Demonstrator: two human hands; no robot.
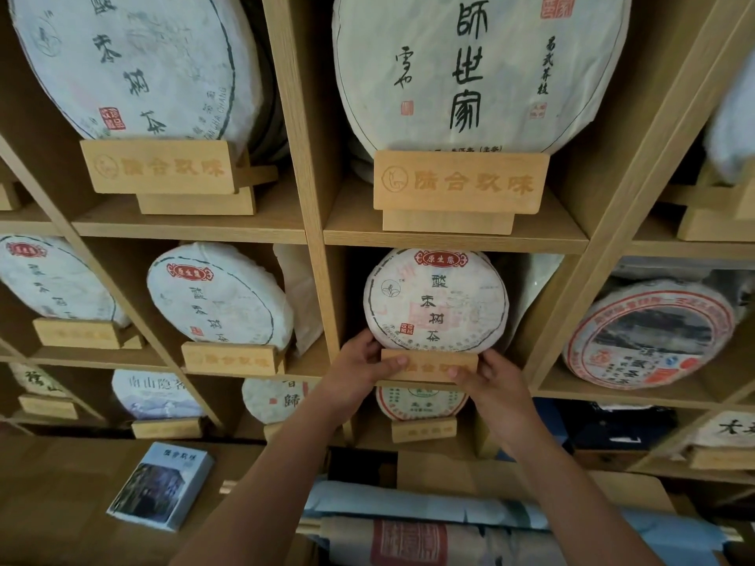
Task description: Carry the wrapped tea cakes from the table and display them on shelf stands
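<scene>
Both hands, left hand [361, 363] and right hand [488, 379], grip the wooden stand [429, 364] under the wrapped tea cake [435, 300].

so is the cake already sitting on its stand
Yes, the cake stands upright on the stand, both hands gripping the stand's ends.

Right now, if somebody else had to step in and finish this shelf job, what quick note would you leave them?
Left hand: grips the left end of the wooden stand.
Right hand: grips its right end.
Tea cake: upright on that stand, in the middle cubby.
Done: this cake is on the shelf; neighbouring cubbies also hold cakes.
Left: square up the stand, let go. The table is out of view, so I cannot tell how many remain.
</scene>
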